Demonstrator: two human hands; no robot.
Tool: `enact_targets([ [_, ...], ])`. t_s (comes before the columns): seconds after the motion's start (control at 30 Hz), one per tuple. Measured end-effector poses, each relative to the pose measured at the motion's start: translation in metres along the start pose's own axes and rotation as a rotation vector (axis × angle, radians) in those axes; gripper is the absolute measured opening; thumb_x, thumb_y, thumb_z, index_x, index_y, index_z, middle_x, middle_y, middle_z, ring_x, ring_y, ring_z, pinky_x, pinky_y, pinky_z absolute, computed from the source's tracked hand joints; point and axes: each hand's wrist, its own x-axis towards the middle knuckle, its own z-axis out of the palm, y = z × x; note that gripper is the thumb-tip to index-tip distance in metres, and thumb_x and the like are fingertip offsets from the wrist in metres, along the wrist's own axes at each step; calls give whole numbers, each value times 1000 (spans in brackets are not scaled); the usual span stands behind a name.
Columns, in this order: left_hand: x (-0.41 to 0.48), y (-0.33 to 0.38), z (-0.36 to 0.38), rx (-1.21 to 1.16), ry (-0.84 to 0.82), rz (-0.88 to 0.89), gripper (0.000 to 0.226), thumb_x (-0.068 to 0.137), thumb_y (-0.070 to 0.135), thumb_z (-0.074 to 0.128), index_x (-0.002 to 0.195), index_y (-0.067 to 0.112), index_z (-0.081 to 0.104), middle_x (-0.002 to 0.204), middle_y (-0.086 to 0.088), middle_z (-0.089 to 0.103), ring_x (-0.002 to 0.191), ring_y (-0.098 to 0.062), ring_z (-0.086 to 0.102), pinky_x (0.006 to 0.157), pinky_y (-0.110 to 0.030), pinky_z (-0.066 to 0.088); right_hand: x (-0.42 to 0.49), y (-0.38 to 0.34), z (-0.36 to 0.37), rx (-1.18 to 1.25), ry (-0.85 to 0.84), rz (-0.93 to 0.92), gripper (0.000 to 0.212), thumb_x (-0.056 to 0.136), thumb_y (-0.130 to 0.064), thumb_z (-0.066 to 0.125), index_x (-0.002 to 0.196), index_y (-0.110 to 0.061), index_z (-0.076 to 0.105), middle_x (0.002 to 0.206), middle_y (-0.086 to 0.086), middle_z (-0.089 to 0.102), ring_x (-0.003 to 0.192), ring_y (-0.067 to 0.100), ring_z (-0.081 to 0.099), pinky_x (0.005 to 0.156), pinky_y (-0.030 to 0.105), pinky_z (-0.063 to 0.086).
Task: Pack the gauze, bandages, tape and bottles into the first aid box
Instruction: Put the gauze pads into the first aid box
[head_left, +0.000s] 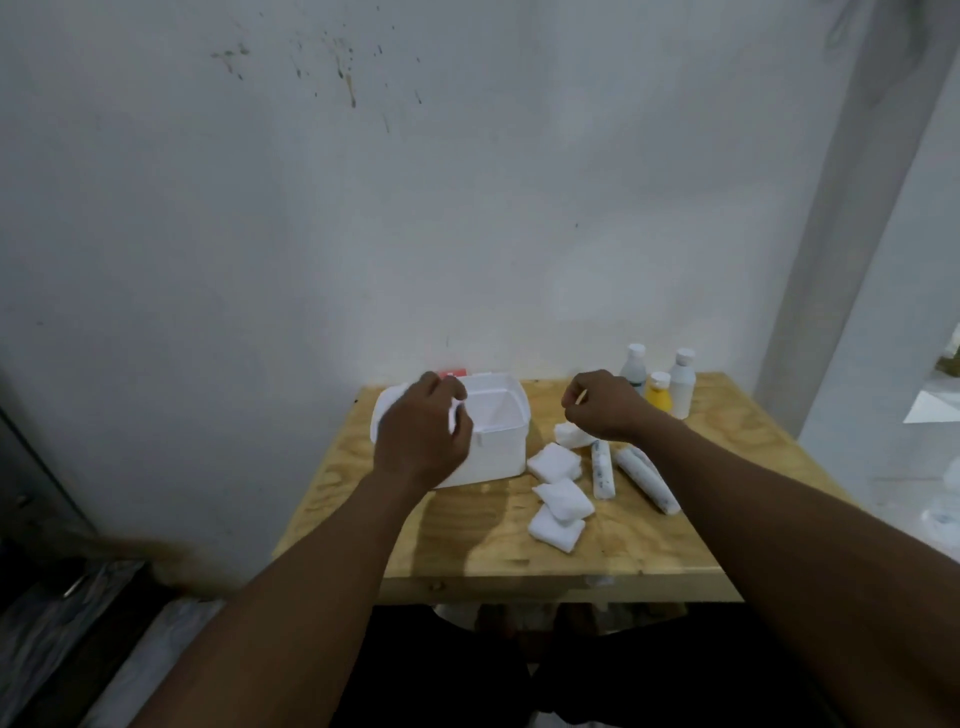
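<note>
**First aid box open on the table, supplies laid out to its right**

First aid box, white and open-topped, was seen at the far left of the plywood table, with its lid lying just behind the left hand. The left hand was held over the box's left edge, fingers curled around something small and white; what exactly was gripped could not be told. The right hand was held above the table to the right of the box, fingers curled loosely inward, with nothing seen in them.

Three gauze pads were laid near the box's right side, two of them overlapping at the near end. A fourth white pad was partly covered by the right hand. Two rolled bandages were lying side by side further right. At the far right corner, two white bottles and a yellow bottle were stood upright, close together.
</note>
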Motion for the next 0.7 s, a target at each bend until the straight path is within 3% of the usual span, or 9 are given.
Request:
enact_targets([
  [0.13,-12,31,17,-79,-152,83,17,87,28,62,100,18,66,87,-1,68,72,-24,66,61,-33,54,-9,21,8,-58,-13,39,16,86,-14,57,94,-7,69,105,10,71,99,25,65,84,37,55],
  [0.27,-21,61,43,-74,-327,146,24,93,30,59,112,20,68,103,1,71,88,-20,68,74,-32,56,-10,38,15,-89,31,97,28,87,-13,59,114,-10,65,119,10,66,107,26,61,78,29,47],
  [0.37,-15,76,62,108,-367,247,29,91,21,61,118,18,69,110,-3,70,100,-23,63,82,-36,53,-4,46,20,-123,52,97,38,90,-16,57,128,-12,57,131,9,61,115,26,58,80,28,43],
  [0.53,10,89,76,458,-516,409,31,87,22,65,118,16,65,112,-5,68,114,-27,52,102,-41,34,14,51,29,-137,66,141,37,93,-20,53,127,-9,56,131,12,60,118,29,57,89,34,46],
  [0.6,15,90,85,504,-589,411,25,90,27,61,114,21,68,113,-3,70,125,-27,49,119,-48,13,22,53,32,-137,68,161,36,94,-25,53,124,-5,57,127,15,62,114,31,59,86,35,47],
  [0.7,18,89,92,519,-691,377,22,91,33,59,108,26,71,109,1,71,125,-24,52,118,-53,-16,33,55,34,-101,56,213,40,93,-33,57,119,-2,58,115,18,67,100,33,65,77,36,52],
])
